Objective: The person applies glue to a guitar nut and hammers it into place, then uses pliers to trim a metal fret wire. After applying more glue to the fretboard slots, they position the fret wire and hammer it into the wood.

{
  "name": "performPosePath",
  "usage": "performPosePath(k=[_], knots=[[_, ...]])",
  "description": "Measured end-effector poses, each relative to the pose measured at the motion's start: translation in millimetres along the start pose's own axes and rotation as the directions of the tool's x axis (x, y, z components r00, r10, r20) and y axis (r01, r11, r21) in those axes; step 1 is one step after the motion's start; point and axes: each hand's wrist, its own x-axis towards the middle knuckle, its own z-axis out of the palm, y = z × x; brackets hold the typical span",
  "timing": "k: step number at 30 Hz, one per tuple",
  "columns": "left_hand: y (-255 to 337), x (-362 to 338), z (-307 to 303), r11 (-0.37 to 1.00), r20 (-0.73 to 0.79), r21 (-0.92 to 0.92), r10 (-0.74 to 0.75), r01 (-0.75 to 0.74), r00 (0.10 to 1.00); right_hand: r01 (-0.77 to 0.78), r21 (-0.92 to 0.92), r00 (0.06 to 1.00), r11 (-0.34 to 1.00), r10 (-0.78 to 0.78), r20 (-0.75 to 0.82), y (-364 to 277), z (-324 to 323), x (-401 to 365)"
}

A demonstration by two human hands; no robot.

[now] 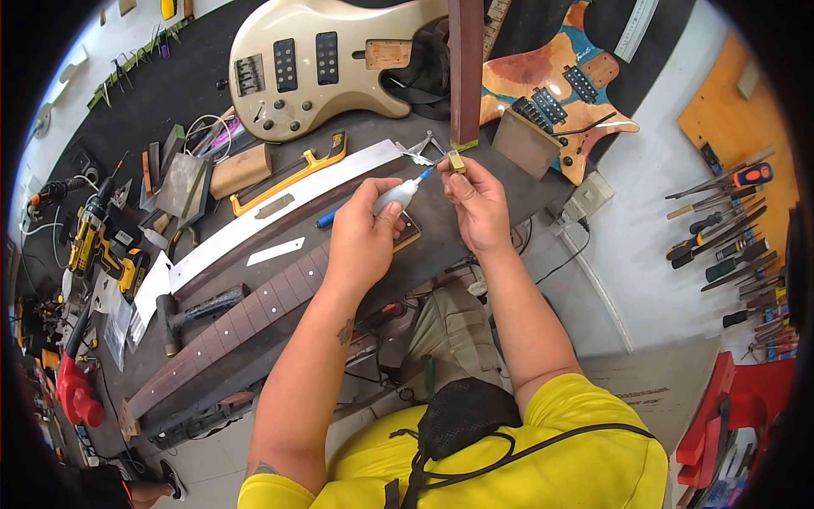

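My left hand (366, 233) is closed around a small white squeeze bottle (398, 197) with a blue nozzle, its thin tip pointing up and to the right. Between the thumb and fingers of my right hand (482, 212) is a small brass-coloured block (456, 161). The bottle's tip comes close to the block's left side. A blue rod end (326, 220) shows at the left of my left hand. Below my hands, a guitar neck (263, 310) with a dark, dotted fretboard lies diagonally across the bench.
A cream bass body (339, 59) and a blue-and-wood guitar body (551, 89) lie at the back. An upright wooden piece (466, 68) stands between them. Leftward are a yellow-framed saw (292, 174), a hammer (199, 318) and a cordless drill (97, 242). Screwdrivers (721, 229) hang at right.
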Motion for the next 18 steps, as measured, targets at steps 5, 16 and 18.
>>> performPosePath(k=[5, 16, 18], knots=[[-3.4, 0.7, 0.5, 1.0, -0.001, -0.011, 0.007, -0.007, 1.0, 0.003, -0.017, 1.0, 1.0, -0.003, 0.001, 1.3, -1.4, 0.2], [-1.1, 0.2, 0.8, 1.0, -0.005, 0.012, 0.009, -0.009, 1.0, 0.001, -0.003, 1.0, 1.0, -0.001, 0.01, 1.9, -2.6, -0.2], [-1.4, 0.2, 0.5, 1.0, -0.007, 0.011, 0.013, -0.013, 1.0, -0.002, -0.004, 1.0, 1.0, 0.002, 0.008, 1.2, -0.7, -0.5]])
